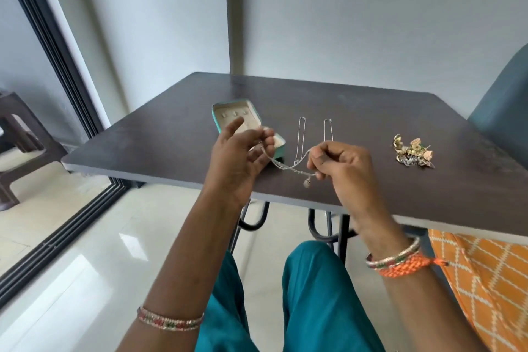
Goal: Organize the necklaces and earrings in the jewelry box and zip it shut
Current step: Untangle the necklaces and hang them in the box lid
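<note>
A small teal jewelry box [221,121] lies open on the dark table [357,123], its cream lining showing; my left hand [238,157] partly hides its near half. A thin silver necklace [288,167] with a small pendant hangs stretched between both hands above the table's front edge. My left hand pinches one end near the box, my right hand [338,164] pinches the other. Two more silver chains [301,134] [328,128] lie side by side on the table behind the hands. A heap of gold earrings [413,153] sits to the right.
A teal chair [505,106] stands at the table's right side. A dark sliding-door frame [57,46] and a brown plastic stool [17,140] are at the left. My knees in teal cloth are under the table's front edge, orange patterned cloth [485,280] at the right.
</note>
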`<action>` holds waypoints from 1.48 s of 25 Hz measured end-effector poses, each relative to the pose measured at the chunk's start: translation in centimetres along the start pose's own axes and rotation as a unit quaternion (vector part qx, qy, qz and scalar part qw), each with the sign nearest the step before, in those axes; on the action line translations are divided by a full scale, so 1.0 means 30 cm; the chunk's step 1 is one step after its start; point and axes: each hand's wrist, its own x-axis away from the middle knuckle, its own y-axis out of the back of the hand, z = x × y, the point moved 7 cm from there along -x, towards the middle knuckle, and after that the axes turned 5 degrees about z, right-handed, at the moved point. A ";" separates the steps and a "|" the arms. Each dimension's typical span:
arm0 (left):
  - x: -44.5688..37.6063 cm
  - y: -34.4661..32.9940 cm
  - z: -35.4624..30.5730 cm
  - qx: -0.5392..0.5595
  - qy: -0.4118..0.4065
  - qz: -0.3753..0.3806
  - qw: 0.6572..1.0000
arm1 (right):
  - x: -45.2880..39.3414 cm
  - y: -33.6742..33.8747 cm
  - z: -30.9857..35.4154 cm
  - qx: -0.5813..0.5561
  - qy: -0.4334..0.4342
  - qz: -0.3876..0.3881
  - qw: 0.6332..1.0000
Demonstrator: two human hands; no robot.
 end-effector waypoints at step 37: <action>0.122 -0.145 0.107 -0.148 -0.063 0.238 0.958 | -0.080 0.021 0.059 0.251 -0.060 0.098 0.961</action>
